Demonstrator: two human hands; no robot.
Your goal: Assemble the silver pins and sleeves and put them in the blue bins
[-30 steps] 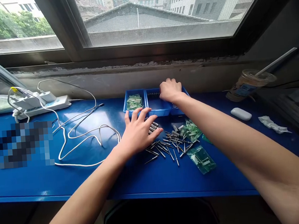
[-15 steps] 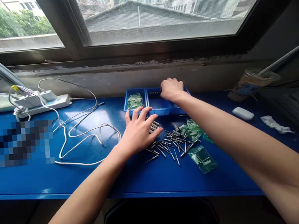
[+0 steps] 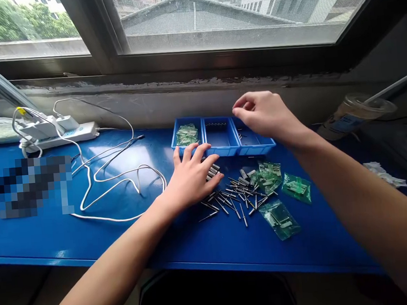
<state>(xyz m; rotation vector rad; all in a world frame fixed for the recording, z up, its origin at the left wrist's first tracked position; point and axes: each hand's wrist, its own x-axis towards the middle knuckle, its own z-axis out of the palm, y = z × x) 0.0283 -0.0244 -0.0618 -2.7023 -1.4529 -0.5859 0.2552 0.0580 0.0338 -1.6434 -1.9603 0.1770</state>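
My left hand (image 3: 194, 177) is open, fingers spread, over a cluster of short silver metal pieces (image 3: 212, 173). Beside it lies a loose pile of pop rivets (image 3: 241, 194). My right hand (image 3: 263, 113) hovers above the right blue bin (image 3: 259, 148), its thumb and fingers curled together; whatever may be in them is hidden. A few small thin pieces lie in that bin. The middle blue bin (image 3: 219, 137) has a row of small dark round ends along its back. Small green bags (image 3: 187, 135) fill the left blue bin (image 3: 173, 140).
Right of the rivets lie green zip bags (image 3: 279, 219) with small parts inside. A white power strip (image 3: 63, 136) and looping white cables (image 3: 124, 218) occupy the left. A drink cup (image 3: 352, 114) with a straw and crumpled tissue (image 3: 386, 174) are at the right.
My right hand has risen out of the bins and moved right, uncovering the middle and right bins. My left hand stays spread in the same place. The view has shifted slightly.
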